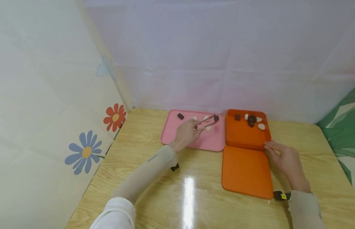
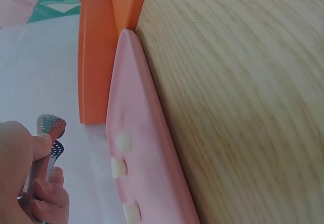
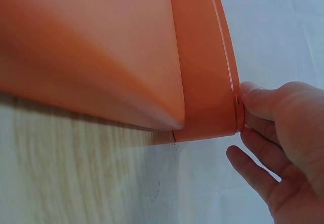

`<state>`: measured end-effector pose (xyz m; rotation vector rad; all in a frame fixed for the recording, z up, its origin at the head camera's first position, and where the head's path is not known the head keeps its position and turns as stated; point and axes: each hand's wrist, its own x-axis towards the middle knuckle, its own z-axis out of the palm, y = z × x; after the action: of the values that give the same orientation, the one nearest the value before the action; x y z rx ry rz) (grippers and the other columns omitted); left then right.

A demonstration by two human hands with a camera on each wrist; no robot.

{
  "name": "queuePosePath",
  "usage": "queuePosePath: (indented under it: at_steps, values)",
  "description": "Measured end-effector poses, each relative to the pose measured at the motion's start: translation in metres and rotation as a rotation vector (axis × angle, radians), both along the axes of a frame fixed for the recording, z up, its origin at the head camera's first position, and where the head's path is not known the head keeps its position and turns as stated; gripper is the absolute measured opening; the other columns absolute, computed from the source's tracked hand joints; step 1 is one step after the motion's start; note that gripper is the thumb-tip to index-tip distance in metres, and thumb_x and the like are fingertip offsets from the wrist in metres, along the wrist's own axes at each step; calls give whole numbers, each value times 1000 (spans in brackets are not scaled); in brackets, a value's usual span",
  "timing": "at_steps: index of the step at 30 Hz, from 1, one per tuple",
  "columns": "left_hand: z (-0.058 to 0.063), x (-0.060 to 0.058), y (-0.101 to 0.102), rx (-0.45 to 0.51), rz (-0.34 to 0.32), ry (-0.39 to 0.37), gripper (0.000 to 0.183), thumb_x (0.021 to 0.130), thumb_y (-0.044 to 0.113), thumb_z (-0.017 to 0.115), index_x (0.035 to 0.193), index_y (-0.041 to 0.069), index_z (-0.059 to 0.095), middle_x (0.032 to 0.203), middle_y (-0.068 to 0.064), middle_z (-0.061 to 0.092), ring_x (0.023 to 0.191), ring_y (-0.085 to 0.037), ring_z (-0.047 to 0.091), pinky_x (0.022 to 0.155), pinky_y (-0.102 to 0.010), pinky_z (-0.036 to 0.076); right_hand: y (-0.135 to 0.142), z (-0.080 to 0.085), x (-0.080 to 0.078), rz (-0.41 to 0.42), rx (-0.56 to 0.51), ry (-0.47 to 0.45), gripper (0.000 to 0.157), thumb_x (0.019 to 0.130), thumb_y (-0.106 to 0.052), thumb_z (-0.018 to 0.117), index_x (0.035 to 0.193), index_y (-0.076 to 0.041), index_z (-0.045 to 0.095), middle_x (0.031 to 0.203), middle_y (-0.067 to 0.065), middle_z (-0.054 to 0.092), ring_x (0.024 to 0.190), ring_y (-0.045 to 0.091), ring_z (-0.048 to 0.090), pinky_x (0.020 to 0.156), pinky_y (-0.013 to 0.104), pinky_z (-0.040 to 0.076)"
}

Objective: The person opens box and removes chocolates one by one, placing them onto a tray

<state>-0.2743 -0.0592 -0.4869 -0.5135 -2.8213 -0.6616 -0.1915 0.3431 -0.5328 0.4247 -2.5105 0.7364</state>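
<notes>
In the head view my left hand (image 1: 186,135) holds metal tongs (image 1: 210,123) over the pink tray (image 1: 206,145). Between the tips of the tongs is a small dark piece (image 1: 216,118). The left wrist view shows perforated tong ends (image 2: 49,125) beyond the thumb. On the pink tray lie a dark block (image 1: 180,116) and several white pieces (image 2: 118,167). My right hand (image 1: 286,160) pinches the rim of the orange box (image 1: 240,135) at its near right corner, thumb and fingers on either side. Dark pieces (image 1: 251,123) and white pieces (image 1: 261,127) sit inside the box.
A flat orange lid (image 1: 247,171) lies against the near side of the box on the wooden table (image 1: 154,197). Pale cloth (image 1: 177,54) stands behind the tray and box. A flower-printed sheet (image 1: 51,95) closes the left side.
</notes>
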Motion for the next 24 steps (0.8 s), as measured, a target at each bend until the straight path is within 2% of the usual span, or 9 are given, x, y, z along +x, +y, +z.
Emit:
queuePosePath:
  at_steps: [8, 14, 18, 24]
  values:
    - [-6, 3, -12, 29, 1, 12, 43, 101, 37, 76, 138, 14, 72, 95, -2, 70, 63, -10, 57, 46, -22, 44, -2, -1, 0, 20, -9, 47, 28, 84, 2, 87, 112, -3, 83, 113, 23, 78, 102, 45, 75, 83, 51, 52]
    - [-10, 4, -21, 3, 28, 8, 42, 101, 39, 76, 135, 14, 74, 94, 0, 71, 64, -10, 56, 47, -21, 45, -1, 0, -1, 18, -12, 21, 28, 86, 0, 86, 113, -2, 82, 114, 24, 77, 104, 46, 75, 85, 54, 52]
    - [-13, 4, -26, 10, 40, -13, 41, 102, 40, 74, 136, 16, 74, 90, 0, 70, 58, -10, 52, 43, -21, 41, 1, -2, -1, 11, -17, -3, 27, 88, -1, 86, 114, -3, 82, 116, 25, 77, 106, 46, 74, 85, 57, 52]
    - [-20, 6, -35, 21, 40, -11, 40, 104, 40, 71, 129, 10, 77, 92, -2, 71, 63, -11, 55, 47, -23, 43, 0, 0, 0, 11, -12, 8, 29, 86, 0, 87, 114, -3, 82, 116, 23, 77, 106, 45, 75, 85, 52, 52]
